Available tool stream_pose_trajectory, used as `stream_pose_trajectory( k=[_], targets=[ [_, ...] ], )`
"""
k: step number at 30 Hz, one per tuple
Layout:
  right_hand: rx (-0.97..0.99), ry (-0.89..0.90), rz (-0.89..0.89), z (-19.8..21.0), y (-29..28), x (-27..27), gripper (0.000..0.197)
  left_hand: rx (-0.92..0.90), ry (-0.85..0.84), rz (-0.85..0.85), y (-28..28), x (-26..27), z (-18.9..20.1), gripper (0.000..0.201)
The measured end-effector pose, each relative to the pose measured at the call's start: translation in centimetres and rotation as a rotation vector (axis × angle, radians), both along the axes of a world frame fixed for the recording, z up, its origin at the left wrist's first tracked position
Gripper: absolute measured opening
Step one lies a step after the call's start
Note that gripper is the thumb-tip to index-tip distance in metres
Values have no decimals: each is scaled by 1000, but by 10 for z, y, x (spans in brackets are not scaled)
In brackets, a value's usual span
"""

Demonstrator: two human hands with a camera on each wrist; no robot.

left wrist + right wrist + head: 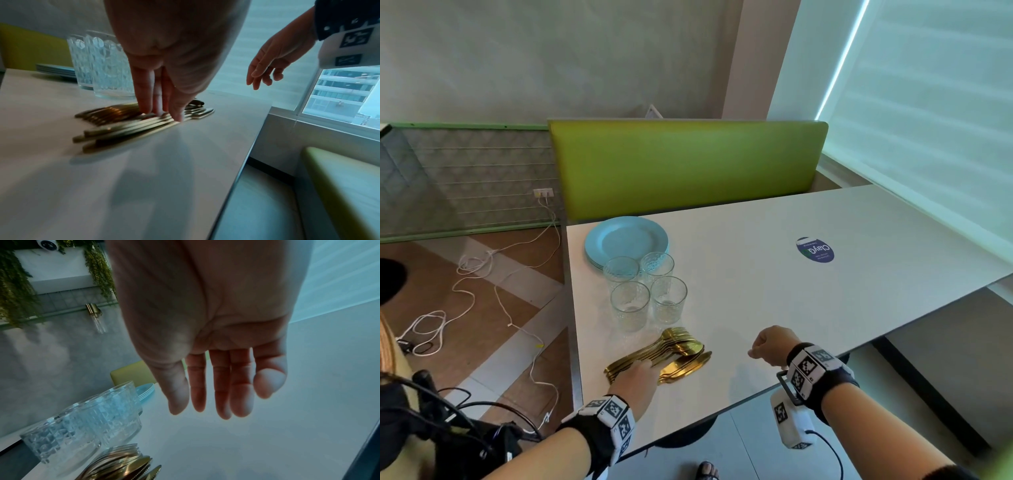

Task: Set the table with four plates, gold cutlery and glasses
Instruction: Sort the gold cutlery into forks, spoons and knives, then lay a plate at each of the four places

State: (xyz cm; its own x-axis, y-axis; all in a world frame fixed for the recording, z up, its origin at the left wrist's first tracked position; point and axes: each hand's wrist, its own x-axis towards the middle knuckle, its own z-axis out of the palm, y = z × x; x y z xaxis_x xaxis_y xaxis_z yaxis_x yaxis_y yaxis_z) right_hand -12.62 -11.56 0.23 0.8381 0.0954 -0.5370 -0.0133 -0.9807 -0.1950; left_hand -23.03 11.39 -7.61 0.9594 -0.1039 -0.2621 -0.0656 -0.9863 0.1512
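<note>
- Left grip (pixel 637 376): fingers straight, tips pressing down on the cutlery (pixel 664 354); nothing lifted or enclosed.
- Right grip (pixel 770 342): loose and empty, hanging above bare bench (pixel 808 308), well apart from the cutlery.
- Cutlery: one gold pile near the bench's front left edge, unsorted.
- Glasses (pixel 647 291): four, clustered just behind the cutlery.
- Plates (pixel 627 240): one blue stack behind the glasses, at the far left corner.
- Progress, judged: no place laid; all items remain grouped. Distribution of plates, glasses and cutlery to four places is outstanding.
- Pose: left forearm low and reaching forward, palm down; right wrist raised, fingers drooping.
</note>
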Motion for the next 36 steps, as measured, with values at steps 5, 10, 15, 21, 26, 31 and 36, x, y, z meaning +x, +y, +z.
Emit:
stream_pose_trajectory(
  k=[5, 10, 15, 21, 26, 31, 36],
  targets=[
    [-24, -15, 16, 8, 12, 9, 32, 14, -24, -26, 5, 8, 23, 31],
    [15, -29, 43, 21, 29, 24, 17, -172, -257, -8, 25, 32, 69, 28],
    [48, -19, 34, 32, 45, 51, 32, -324, -393, 182, 59, 86, 122, 26],
    [59, -7, 107, 36, 74, 120, 33, -339, -180, 416, 120, 176, 159, 32],
    [84, 20, 156, 24, 109, 185, 35, -485, 92, 698, 173, 238, 134, 28],
    [-14, 75, 279, 1, 153, 236, 42, -663, 189, 1003, 222, 279, 72, 27],
    [108, 108, 202, -37, 182, 265, 52, -583, 263, 1060, 236, 295, 20, 44]
  ],
)
